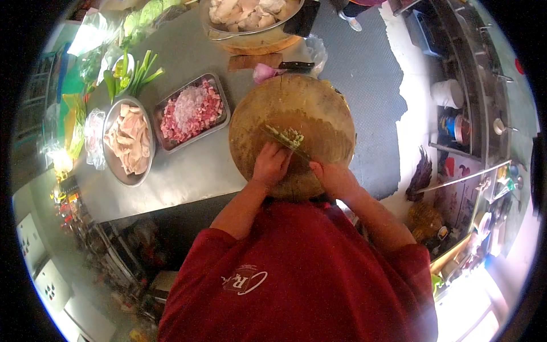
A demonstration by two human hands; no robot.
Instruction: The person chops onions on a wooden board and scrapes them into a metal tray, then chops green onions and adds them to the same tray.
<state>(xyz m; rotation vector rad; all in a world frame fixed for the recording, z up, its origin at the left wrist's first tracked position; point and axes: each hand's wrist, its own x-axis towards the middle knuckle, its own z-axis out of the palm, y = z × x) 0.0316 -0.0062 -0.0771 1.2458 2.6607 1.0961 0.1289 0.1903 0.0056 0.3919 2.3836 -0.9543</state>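
A round wooden chopping block (325, 108) lies in front of me, with a darker damp patch across its middle. My right hand (335, 179) is closed at the near end of a knife (282, 138), whose narrow blade slants up and to the left across the block. Just behind the blade rests my left hand (272, 162), fingers curled down on the wood; whatever they press on is hidden. Beyond the blade sits a small heap of finely chopped pale-green bits (294, 136).
Left of the block stand a tray of diced red meat (191, 111) and an oval bowl of pale meat pieces (128, 142). Green stalks (139, 75) lie behind them. Near the block's far edge are a purple onion (264, 72) and a cleaver (256, 61). A large meat bowl (256, 32) stands farther back.
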